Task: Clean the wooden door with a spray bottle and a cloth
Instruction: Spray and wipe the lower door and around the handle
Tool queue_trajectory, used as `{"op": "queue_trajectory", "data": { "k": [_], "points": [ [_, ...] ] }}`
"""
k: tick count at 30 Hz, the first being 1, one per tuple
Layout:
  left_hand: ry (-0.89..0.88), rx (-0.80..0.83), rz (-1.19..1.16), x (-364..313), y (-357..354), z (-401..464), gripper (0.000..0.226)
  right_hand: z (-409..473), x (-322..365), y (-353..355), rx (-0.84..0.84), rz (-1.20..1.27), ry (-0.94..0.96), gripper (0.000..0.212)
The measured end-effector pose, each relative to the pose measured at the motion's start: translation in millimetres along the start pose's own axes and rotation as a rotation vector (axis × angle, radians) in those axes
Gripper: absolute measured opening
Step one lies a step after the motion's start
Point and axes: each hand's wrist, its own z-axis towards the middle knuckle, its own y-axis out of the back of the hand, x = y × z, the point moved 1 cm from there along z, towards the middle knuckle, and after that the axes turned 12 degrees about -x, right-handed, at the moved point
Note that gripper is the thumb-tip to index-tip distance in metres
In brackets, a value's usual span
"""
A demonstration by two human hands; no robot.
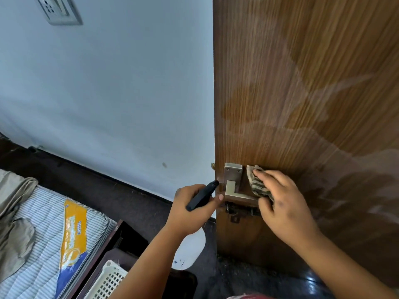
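Spray bottle point(190, 244) body behind left hand point(190, 210)

The left grip point(191, 207) is curled round the black head of a spray bottle point(201, 196), whose nozzle points at the edge of the wooden door point(302, 83); the bottle's white body hangs below that grip. Just right of the nozzle sits a metal handle plate point(232, 180) with its lever. Right of the lever, the right grip point(282, 201) presses a striped cloth point(258, 184) against the door, fingers laid over it. Smeared wet streaks mark the wood above this grip. Far left of the left grip lies a striped mattress point(41, 214), with a white basket point(108, 281) below.
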Motion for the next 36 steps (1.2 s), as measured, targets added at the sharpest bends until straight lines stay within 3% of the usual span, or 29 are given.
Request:
{"op": "queue_trajectory", "data": {
  "k": [6, 11, 15, 17, 23, 25, 27, 31, 34, 36],
  "points": [
    [0.083, 0.005, -0.159, 1.0, 6.8, -1.7, 0.041, -19.2, -7.6, 9.7, -0.042, 0.198, -0.225, 0.055],
    [0.041, -0.001, -0.059, 2.3, -1.1, -9.3, 0.042, -15.9, -2.6, 12.5, -0.039, 0.492, -0.539, 0.053],
    [0.105, 0.012, -0.085, -3.2, 1.6, -4.9, 0.045, -17.3, -6.8, 16.5, 0.015, 0.724, -0.733, 0.055],
    [0.104, 0.002, -0.109, -4.8, 5.3, -6.0, 0.043, -24.8, -8.7, 19.6, 0.017, 0.718, -0.713, 0.055],
    [0.055, 0.032, -0.041, -7.1, -1.9, -9.7, 0.044, -9.7, 9.8, -0.4, -0.112, 0.277, -0.256, 0.03],
    [0.032, 0.026, -0.027, -9.4, -3.6, -7.4, 0.043, 3.1, 21.7, -17.1, -0.132, 0.179, -0.212, 0.022],
    [0.043, 0.02, -0.056, -12.2, -3.7, -7.7, 0.041, 8.4, 24.6, -27.8, -0.129, 0.114, -0.257, 0.017],
    [0.028, 0.023, -0.021, -18.0, -2.8, -8.9, 0.039, 15.9, 14.9, -33.2, 0.136, -0.056, -0.353, 0.023],
    [0.021, -0.008, -0.033, -19.1, -0.6, -7.8, 0.042, 25.0, 13.6, -27.7, 0.16, 0.145, -0.591, 0.023],
    [0.029, -0.027, -0.034, -19.1, 1.8, -7.9, 0.048, 24.0, 17.1, -21.4, 0.065, 0.284, -0.612, 0.026]
  ]
}}
